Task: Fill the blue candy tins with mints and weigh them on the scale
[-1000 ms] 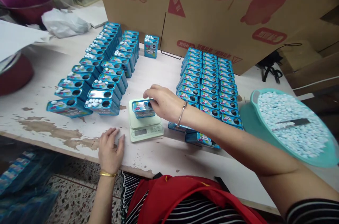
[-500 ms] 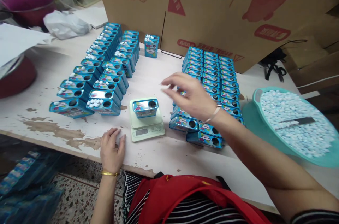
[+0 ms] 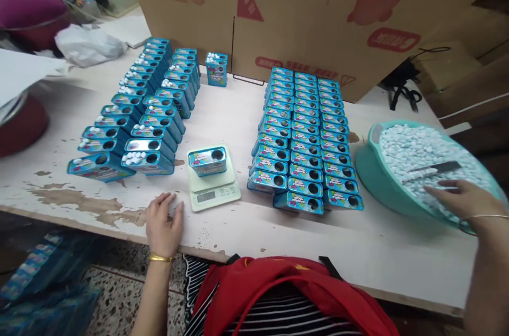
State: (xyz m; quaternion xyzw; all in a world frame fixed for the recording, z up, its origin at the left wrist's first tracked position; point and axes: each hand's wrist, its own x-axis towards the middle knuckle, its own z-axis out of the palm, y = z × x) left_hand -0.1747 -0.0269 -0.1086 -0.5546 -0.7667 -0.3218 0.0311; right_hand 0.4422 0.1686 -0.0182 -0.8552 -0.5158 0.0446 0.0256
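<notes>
Honestly, shiny blue tin (image 3: 207, 162) on scale (image 3: 217, 195), chipped desk (image 3: 278, 243) beneath, box (image 3: 294, 34) behind; left grip (image 3: 164, 223) loose, empty; right grip (image 3: 463, 198) half-open, catch unclear.

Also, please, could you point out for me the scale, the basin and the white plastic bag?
Scale (image 3: 216, 194): head view, on its front panel, right of the display.
Basin (image 3: 368, 177): head view, on its outer left wall.
White plastic bag (image 3: 90, 45): head view, on its crumpled middle.
</notes>
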